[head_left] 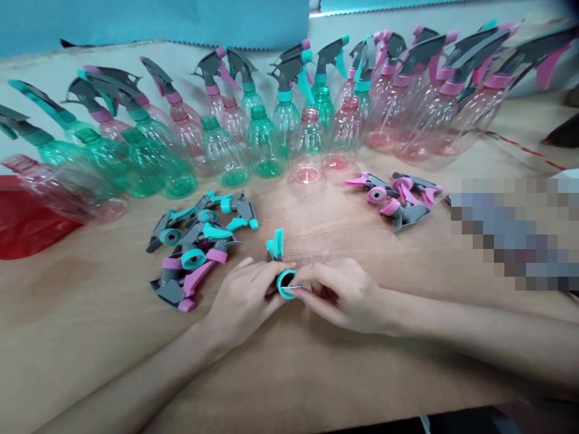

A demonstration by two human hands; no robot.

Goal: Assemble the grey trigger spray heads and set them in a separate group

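My left hand point(246, 295) is closed around a teal and grey trigger spray head point(279, 244), whose round collar opening faces up toward me. At that opening, the thumb and fingertips of my right hand point(346, 295) pinch a thin whitish piece point(292, 289), seen nearly edge-on; its exact kind is too small to tell. Left of my hands lies a pile of loose teal and pink spray heads point(194, 259). Several pink and grey spray heads point(395, 199) lie loose on the right.
On the wooden table point(307, 374), clear green bottles point(266, 144) and pink bottles point(307, 147) stand in rows at the back, many topped with spray heads. A red bag-like thing point(36, 223) is at the far left. A blurred-out patch point(520, 235) covers the right side.
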